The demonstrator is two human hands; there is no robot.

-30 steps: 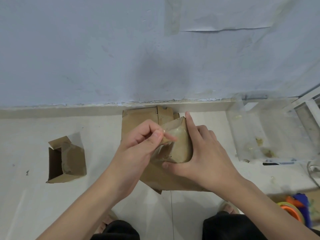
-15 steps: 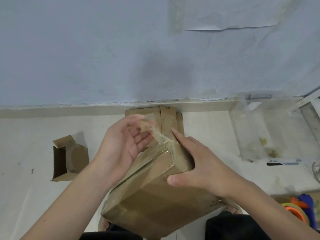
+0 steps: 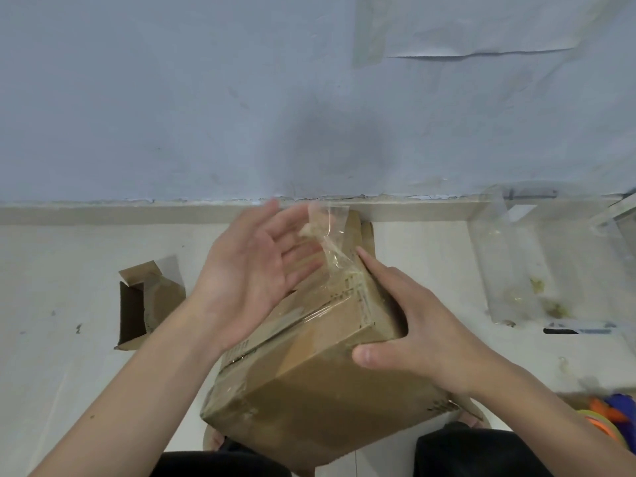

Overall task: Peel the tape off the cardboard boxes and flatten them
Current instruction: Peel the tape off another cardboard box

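A brown cardboard box sits tilted in front of my knees, with clear tape running along its top seam. A loose strip of clear tape stands up from the box's far corner, still attached at its lower end. My left hand is beside the strip with palm up and fingers straight and spread, fingertips blurred near the tape. My right hand grips the box's right corner, thumb on the near face and index finger stretched along the top edge toward the tape's root.
A small opened cardboard box lies on the pale floor to the left. Flattened cardboard lies behind the box by the wall. Clear peeled tape strips cover the floor at right. Coloured tape rolls sit at lower right.
The box has been tipped toward me and now looks larger. My left hand pulled the tape strip up off the corner, then opened its fingers. My right hand stayed on the box.
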